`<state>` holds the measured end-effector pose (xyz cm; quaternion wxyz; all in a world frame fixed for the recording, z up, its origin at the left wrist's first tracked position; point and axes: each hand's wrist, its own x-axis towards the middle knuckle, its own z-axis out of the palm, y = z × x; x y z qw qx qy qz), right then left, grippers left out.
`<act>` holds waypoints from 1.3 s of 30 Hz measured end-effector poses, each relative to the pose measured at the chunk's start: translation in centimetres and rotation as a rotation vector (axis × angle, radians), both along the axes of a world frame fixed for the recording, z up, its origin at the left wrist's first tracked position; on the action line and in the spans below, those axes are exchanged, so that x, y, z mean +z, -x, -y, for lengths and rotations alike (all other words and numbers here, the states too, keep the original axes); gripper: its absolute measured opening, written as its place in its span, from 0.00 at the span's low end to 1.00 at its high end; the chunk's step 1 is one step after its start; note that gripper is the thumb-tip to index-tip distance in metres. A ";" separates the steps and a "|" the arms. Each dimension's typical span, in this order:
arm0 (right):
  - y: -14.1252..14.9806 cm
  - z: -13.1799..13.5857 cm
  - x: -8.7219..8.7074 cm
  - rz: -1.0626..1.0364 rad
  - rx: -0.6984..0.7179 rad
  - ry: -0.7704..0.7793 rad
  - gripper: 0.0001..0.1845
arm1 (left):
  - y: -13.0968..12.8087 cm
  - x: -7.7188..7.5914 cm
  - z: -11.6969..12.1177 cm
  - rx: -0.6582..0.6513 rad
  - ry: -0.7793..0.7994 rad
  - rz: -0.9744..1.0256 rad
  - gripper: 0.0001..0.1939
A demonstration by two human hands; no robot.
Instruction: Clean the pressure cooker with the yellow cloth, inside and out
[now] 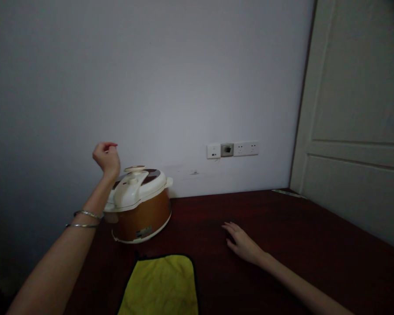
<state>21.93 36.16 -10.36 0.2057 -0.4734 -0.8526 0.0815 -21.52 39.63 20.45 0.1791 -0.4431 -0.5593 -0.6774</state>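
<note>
My left hand [107,158] is raised in the air above and just left of an orange-brown electric cooker [141,214] with a cream lid. Its fingers are curled in loosely, and nothing shows in them. Two thin bangles ring that wrist. My right hand [243,243] lies flat on the dark red-brown table [282,227], fingers stretched out toward the cooker, holding nothing. A yellow cloth [162,286] with a dark edge lies on the table near me, in front of the cooker.
A plain pale wall stands behind the table, with a row of wall sockets [232,149] low on it. A cream door [357,122] borders the table on the right.
</note>
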 end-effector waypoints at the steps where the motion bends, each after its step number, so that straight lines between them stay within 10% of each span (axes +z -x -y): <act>1: -1.0 0.0 0.1 0.032 -0.044 0.000 0.29 | -2.6 -0.7 -0.1 -0.024 -0.059 -0.006 0.11; 9: -7.3 1.2 0.4 0.175 -0.348 0.084 0.31 | -21.2 -15.3 -0.3 -0.463 0.238 -0.075 0.09; 17: -8.4 1.5 -1.3 0.158 -0.405 0.076 0.30 | -25.7 -27.4 -0.3 -0.594 0.623 -0.193 0.11; 26: -8.4 1.9 -2.0 0.135 -0.420 0.042 0.30 | -26.2 -31.9 1.7 -0.564 0.804 -0.343 0.10; 39: -8.5 2.2 -2.1 0.139 -0.415 0.045 0.29 | -26.0 -32.8 2.8 -0.586 0.758 -0.448 0.09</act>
